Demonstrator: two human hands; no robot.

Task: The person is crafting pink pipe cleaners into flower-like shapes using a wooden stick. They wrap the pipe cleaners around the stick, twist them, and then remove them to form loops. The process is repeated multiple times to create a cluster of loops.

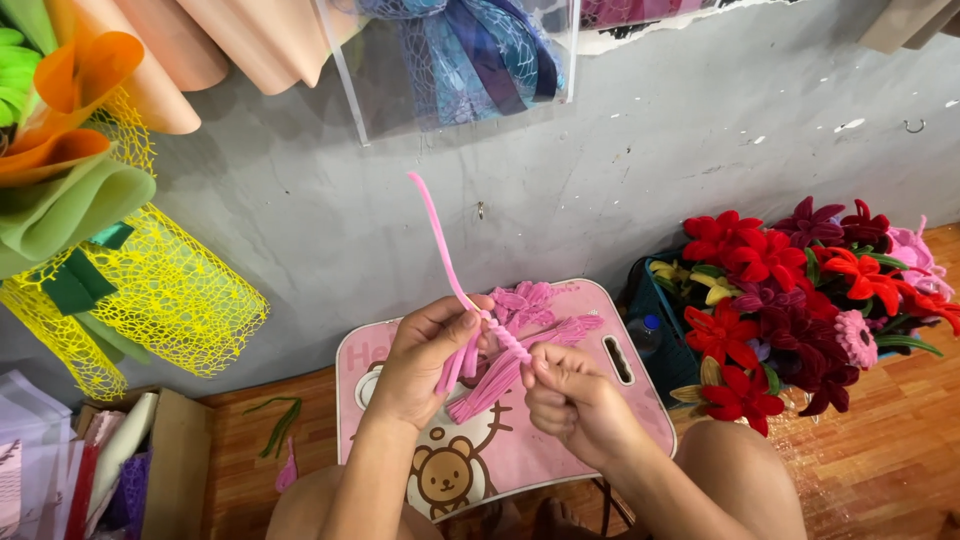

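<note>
A bundle of pink pipe cleaners (500, 355) is held at frame centre, between both hands and above a pink lap desk (520, 440). Its long axis runs diagonally: one free stem (437, 232) rises toward the upper left, while the fringed lower ends point down-left toward the desk. The left hand (425, 360) is closed around the bundle from the left, thumb pressed on the stem at the twist. The right hand (570, 400) lies at lower right, fingertips pinched on a strand at the twist; both hands are equally close to it. Pink petal loops (525, 300) are seen behind the twist. A heap of red flowers (790, 300) is noted at right, yellow mesh (165, 300) at left.
</note>
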